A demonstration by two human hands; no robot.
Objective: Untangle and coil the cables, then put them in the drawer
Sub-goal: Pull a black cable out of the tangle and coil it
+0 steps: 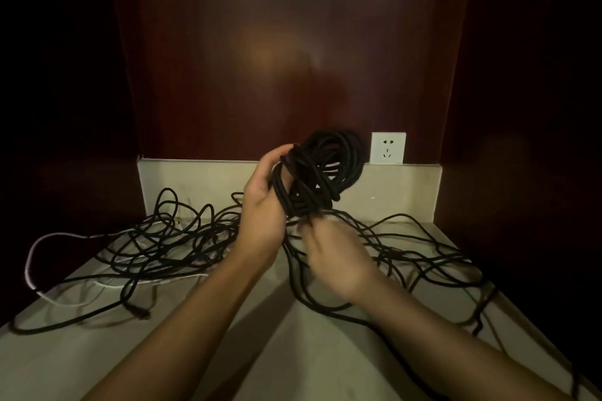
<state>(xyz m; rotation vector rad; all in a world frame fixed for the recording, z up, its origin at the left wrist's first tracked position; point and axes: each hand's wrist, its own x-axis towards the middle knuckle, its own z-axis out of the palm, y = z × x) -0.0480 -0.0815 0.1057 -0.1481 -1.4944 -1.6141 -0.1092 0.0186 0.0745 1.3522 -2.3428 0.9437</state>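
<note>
— Where is the coil of black cable [321, 169] right now?

— Raised above the worktop [312, 352], in front of the dark wooden back panel [286, 52]. The left hand [265, 205] grasps it, with the loops running across the palm and the thumb up beside the bundle.

— And the right hand [335, 259]?

— It sits just below the coil, blurred. Its fingers look curled near a black strand that leads down from the bundle, but I cannot tell whether they actually pinch it.

— What about the rest of the cables?

— A loose black tangle [169, 238] sprawls over the worktop to the left of the arms, and more black loops [423, 257] lie to the right, some running off the right edge. A white cable [49, 239] curves along the far left, partly under the black ones.

— Anything else on the wall?

— A white wall socket [388, 148] sits just right of the coil, above the pale upstand at the back of the worktop.
</note>
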